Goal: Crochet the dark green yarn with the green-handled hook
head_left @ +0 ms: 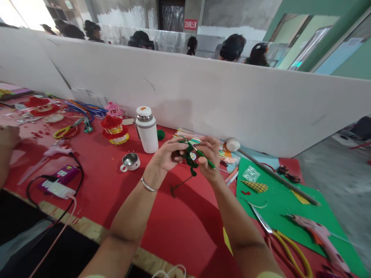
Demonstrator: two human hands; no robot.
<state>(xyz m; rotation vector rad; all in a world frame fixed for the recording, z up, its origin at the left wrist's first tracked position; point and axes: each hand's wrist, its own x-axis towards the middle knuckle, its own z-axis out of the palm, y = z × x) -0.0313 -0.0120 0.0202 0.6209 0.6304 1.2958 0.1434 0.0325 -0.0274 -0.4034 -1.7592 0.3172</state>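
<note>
Right above the red desk [179, 227], between two bare hands, is a small green yarn piece [192, 162], with a loose yarn tail [181, 184] hanging below it. The left hand [167, 154] has it pinched between thumb and fingers, and the right hand [210, 156] is closed around a green-handled hook [208, 159] whose metal end points into the yarn. Looks like crochet mid-stitch, tbh, though the fingers cover the exact loop, so can't tell if the yarn is caught. Next move probably calls for a firm left pinch, a bit of slack and a small turn of the hook.

Just behind the left hand there's a green yarn ball [160, 134] next to a white bottle [147, 135], with a metal cup [130, 161] nearer the person. Further left, a red ornament [112, 129] and somebody else's hand [8, 137]. Over on the right it's pretty crowded: green sheet [278, 204], scissors [290, 249], pink glue gun [320, 233], plus a long rod [278, 176] lying across the sheet. Nothing really blocks the hands, but that dangling tail could maybe snag.
</note>
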